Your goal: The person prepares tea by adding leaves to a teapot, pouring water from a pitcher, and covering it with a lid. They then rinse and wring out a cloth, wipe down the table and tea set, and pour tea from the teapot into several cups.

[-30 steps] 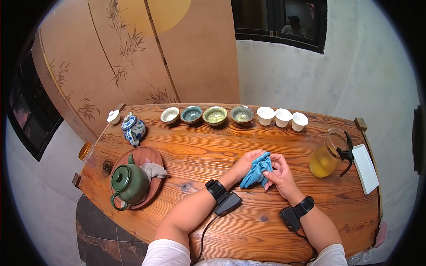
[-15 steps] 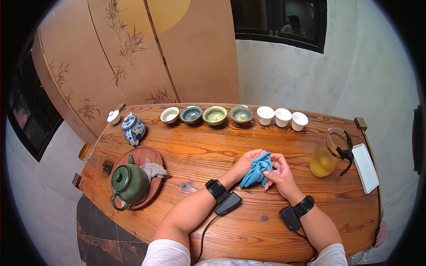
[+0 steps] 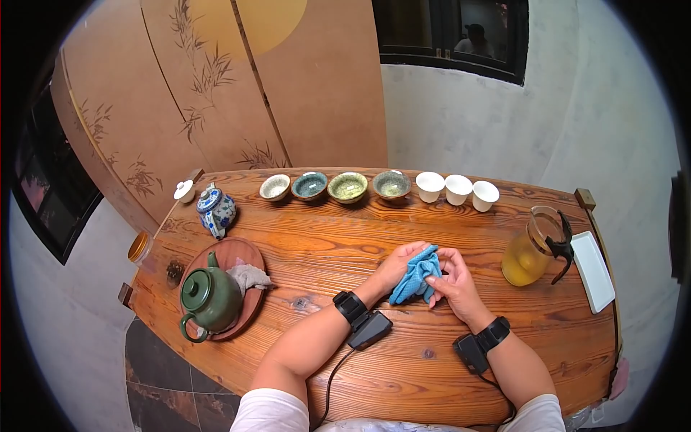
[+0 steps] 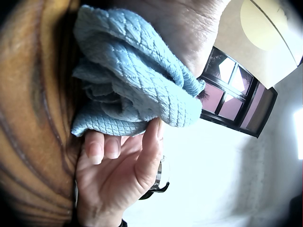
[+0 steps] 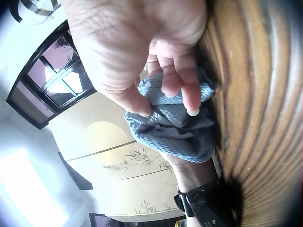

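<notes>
A crumpled blue textured cloth (image 3: 416, 276) is held between both hands above the near middle of the table. The left hand (image 3: 394, 272) grips its left side, its fingers mostly hidden behind the folds. On the other side, the right hand (image 3: 457, 286) pinches the cloth with the thumb in front and fingers curled behind. In the left wrist view the cloth (image 4: 137, 71) hides most of the left fingers, and the right hand (image 4: 113, 175) touches its lower edge. The right wrist view shows the right thumb and fingers pressed on the bunched cloth (image 5: 175, 137).
On the left, a green teapot (image 3: 210, 299) and grey cloth (image 3: 250, 276) sit on a round tray (image 3: 241, 252), near a blue-white pot (image 3: 216, 210). Several bowls and white cups (image 3: 430, 187) line the back. A glass pitcher (image 3: 525, 259) and white tray (image 3: 593, 273) stand right.
</notes>
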Demonstrator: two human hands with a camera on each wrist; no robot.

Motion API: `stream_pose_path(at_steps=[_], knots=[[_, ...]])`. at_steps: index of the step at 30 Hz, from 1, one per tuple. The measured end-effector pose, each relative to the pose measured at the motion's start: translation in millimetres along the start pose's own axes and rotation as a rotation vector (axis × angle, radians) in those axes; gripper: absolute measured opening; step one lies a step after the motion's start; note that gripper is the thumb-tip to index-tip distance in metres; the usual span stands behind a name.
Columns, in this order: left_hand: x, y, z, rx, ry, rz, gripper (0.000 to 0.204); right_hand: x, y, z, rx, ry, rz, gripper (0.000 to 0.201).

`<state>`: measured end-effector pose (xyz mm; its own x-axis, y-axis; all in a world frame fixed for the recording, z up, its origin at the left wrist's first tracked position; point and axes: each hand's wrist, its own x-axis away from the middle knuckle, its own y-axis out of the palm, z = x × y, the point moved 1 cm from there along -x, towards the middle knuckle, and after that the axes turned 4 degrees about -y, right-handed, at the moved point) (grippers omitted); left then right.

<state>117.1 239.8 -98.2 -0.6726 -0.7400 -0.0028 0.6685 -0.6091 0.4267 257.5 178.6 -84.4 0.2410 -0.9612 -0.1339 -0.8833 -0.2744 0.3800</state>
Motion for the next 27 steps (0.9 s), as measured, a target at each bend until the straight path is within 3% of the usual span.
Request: stream_pose_path(at_steps=[11, 21, 24, 26, 27], knots=[[0, 1, 1, 0.025, -0.002, -0.018, 0.021, 0, 1, -1, -0.001, -0.006, 0.011, 0.043], [0, 2, 5, -0.020, 0.099, 0.054, 0.013, 4, 3, -8, 0.096, -0.188, 0.126, 0.031], [1, 1, 12, -0.073, 0.109, 0.021, 0.017, 5, 4, -14, 0.005, -0.208, 0.207, 0.028], [3, 5, 22, -0.107, 0.069, 0.038, 0.021, 3, 1, -13, -0.389, -0.177, 0.195, 0.023], [6, 6, 26, -0.133, 0.060, 0.003, 0.032, 4, 1, -14, -0.436, -0.163, 0.218, 0.021]])
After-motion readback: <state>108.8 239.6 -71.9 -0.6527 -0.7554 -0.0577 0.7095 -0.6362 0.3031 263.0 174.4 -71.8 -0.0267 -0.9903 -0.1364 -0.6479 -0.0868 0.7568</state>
